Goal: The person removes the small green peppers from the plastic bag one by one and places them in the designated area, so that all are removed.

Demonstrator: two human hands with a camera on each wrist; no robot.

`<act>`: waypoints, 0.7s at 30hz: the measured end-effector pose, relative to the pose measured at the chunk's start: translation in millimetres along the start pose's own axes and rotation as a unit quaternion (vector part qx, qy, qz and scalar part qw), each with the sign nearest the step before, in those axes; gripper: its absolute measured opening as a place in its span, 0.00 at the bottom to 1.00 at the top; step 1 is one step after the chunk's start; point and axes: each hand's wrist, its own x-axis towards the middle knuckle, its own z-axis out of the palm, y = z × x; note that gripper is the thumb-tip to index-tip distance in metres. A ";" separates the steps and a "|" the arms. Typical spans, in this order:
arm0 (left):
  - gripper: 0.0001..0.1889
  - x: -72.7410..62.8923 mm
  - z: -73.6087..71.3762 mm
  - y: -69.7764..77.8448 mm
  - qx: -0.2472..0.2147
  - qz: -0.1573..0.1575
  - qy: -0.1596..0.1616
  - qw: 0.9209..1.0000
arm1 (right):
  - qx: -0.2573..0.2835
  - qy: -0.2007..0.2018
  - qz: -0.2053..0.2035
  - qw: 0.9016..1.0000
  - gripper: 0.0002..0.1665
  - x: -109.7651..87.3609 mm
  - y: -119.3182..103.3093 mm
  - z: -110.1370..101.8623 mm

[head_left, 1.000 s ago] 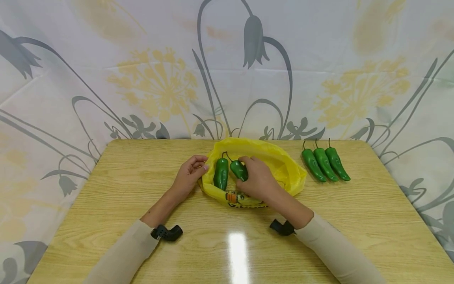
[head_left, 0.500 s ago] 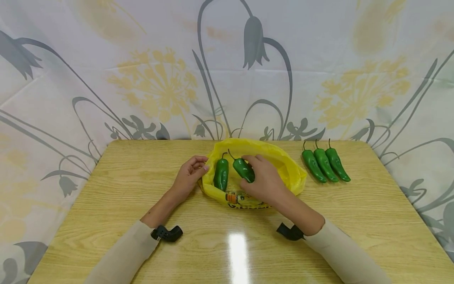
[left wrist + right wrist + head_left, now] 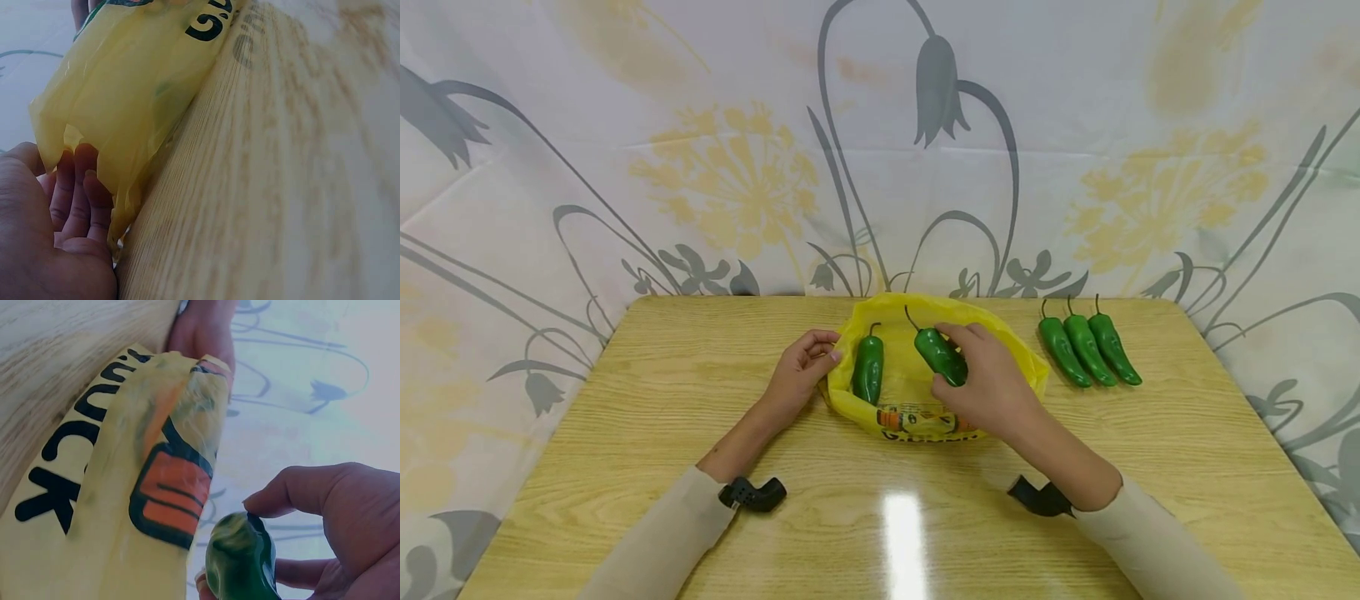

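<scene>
Rightward since half a second ago, my right hand (image 3: 988, 383) is moving while gripping a green pepper (image 3: 938, 352) at the bag's mouth. My left hand (image 3: 799, 375) is pinching the left edge of the yellow bag (image 3: 917, 423), probably keeping it spread. Another pepper (image 3: 868, 375) is sitting inside at left. Farther right, three peppers (image 3: 1084, 348) are lying side by side, perhaps for easy reach.

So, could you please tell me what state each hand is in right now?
Left hand: holding the yellow bag by its edge.
Right hand: holding a green pepper.
</scene>
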 end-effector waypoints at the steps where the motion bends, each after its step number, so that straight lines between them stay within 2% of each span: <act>1: 0.15 -0.3 -0.1 0.3 -0.001 -0.001 0.000 1.000 | -0.001 0.002 -0.002 1.000 0.40 -0.9 0.6 -1.5; 21: 0.15 -1.0 1.1 4.8 -0.008 -0.007 -0.001 1.000 | -0.013 0.034 -0.015 0.999 0.38 -15.8 21.7 -26.8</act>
